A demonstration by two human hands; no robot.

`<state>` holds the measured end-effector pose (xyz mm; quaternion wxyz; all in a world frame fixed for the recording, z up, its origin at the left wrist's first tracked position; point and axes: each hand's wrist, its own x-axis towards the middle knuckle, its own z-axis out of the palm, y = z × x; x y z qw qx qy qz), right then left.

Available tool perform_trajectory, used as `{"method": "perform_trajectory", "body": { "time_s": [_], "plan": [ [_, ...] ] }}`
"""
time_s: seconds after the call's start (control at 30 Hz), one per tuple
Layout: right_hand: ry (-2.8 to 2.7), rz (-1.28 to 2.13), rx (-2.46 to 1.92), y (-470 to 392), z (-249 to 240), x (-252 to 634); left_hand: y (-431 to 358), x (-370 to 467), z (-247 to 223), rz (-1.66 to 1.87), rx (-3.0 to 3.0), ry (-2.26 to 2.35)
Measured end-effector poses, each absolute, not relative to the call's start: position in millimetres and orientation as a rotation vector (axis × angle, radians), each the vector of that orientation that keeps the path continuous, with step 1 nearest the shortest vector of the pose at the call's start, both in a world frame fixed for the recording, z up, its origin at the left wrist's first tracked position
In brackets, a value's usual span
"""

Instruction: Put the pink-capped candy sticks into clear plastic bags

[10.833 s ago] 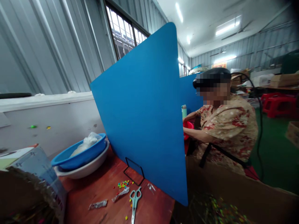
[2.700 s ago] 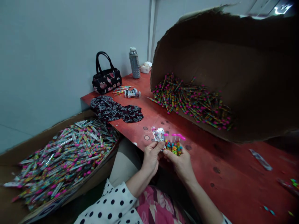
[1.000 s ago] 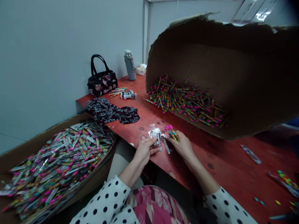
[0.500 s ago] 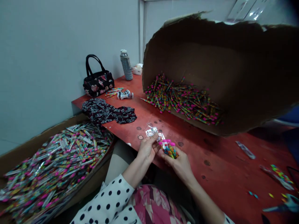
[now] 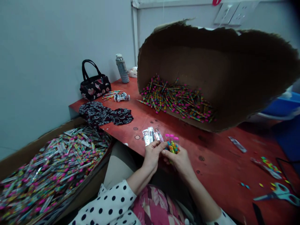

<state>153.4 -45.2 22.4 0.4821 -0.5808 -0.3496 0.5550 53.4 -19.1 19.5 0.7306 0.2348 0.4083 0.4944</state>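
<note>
My right hand [image 5: 181,161] is closed around a small bunch of multicoloured sticks [image 5: 172,146] with pink tops. Close against it, my left hand [image 5: 152,156] has its thumb and fingers pinched at the bunch's left side. Shiny clear and silver wrappers [image 5: 149,136] stick out just beyond my left fingers, above the red table [image 5: 145,117]. Whether the left fingers hold the wrappers or rest by them is hard to see.
An open cardboard box [image 5: 211,68] of similar sticks lies on its side behind. At left, another box [image 5: 77,200] holds wrapped sticks. Scissors [image 5: 277,194] and loose beads lie right; a floral handbag [image 5: 95,87], flask [image 5: 122,69] and dark patterned cloth [image 5: 105,114] are back left.
My left hand has moved right against the bunch, its fingers now pinched together. The silver wrappers stand more upright and spread. The camera view has shifted slightly.
</note>
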Motion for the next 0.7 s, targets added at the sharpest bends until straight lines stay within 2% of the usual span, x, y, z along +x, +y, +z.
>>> {"method": "perform_trajectory", "body": {
  "time_s": [0.2, 0.37, 0.7],
  "plan": [
    [-0.796, 1.520, -1.284, -56.9, 19.8, 156.2, -15.2, 49.7, 22.3, 1.279, 0.478, 0.854],
    [-0.766, 1.458, -1.240, -53.6, 15.5, 154.2, -25.1, 54.9, 17.5, 1.131, 0.513, 0.850],
    [-0.769, 1.452, -1.140, -42.7, 12.4, 142.9, -24.5, 49.0, 13.4, 1.134, 0.504, 0.864]
  ]
}}
